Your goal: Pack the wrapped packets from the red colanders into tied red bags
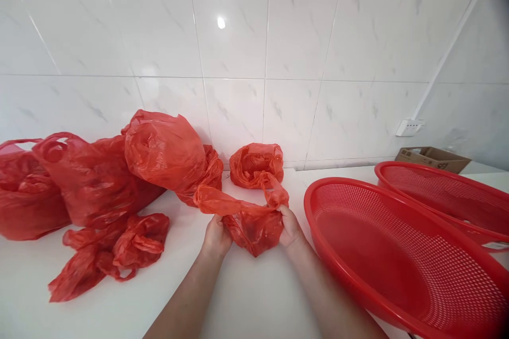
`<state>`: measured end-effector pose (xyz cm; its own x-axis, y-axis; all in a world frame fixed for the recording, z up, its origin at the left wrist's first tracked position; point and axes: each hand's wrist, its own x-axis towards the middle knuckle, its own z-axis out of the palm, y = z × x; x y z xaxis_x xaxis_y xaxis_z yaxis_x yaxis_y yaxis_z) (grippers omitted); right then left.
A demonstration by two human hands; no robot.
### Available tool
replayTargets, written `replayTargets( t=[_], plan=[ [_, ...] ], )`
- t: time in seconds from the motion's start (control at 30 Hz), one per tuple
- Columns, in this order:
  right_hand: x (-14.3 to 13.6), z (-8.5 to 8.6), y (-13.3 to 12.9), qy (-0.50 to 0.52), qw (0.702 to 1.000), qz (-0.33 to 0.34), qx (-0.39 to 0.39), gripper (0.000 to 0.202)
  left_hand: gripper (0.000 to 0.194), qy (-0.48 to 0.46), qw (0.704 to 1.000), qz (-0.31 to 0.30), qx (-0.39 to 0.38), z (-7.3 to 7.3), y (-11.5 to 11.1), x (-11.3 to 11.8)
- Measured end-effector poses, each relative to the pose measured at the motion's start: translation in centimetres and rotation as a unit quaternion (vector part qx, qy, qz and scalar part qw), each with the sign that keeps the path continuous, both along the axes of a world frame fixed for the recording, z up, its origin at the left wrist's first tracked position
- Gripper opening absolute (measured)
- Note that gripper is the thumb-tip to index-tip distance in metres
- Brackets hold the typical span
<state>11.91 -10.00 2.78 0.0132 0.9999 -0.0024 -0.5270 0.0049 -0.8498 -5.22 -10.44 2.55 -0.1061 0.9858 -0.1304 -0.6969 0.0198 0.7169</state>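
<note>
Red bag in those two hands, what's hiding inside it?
The left hand and right hand hold the red bag. Only its crinkled red plastic shows. The folds cover the inside, so I can't tell whether anything is in there.

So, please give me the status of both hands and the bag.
Left hand and right hand gripping red plastic bag, one each side. Red colander close by right forearm. Bag contents: cannot tell.

Crumpled, translucent red bag (254,228), open, held between hands.
</note>
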Motion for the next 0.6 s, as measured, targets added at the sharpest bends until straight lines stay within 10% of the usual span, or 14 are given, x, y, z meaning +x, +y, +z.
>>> replayTargets(
  t=[0.23, 0.6],
  plan=[
    [-0.9, -0.1, -1.1, 0.002, 0.987, 0.16, -0.013, 0.034, 0.027, -0.042, 0.999, -0.034, 0.008, -1.7, 0.1, -0.4],
    [-0.1, -1.9, 1.2, 0.229, 0.962, 0.088, -0.118, 0.017, 0.045, 0.082, 0.984, -0.113, 0.107, 0.5, -2.2, 0.2]
  ],
)
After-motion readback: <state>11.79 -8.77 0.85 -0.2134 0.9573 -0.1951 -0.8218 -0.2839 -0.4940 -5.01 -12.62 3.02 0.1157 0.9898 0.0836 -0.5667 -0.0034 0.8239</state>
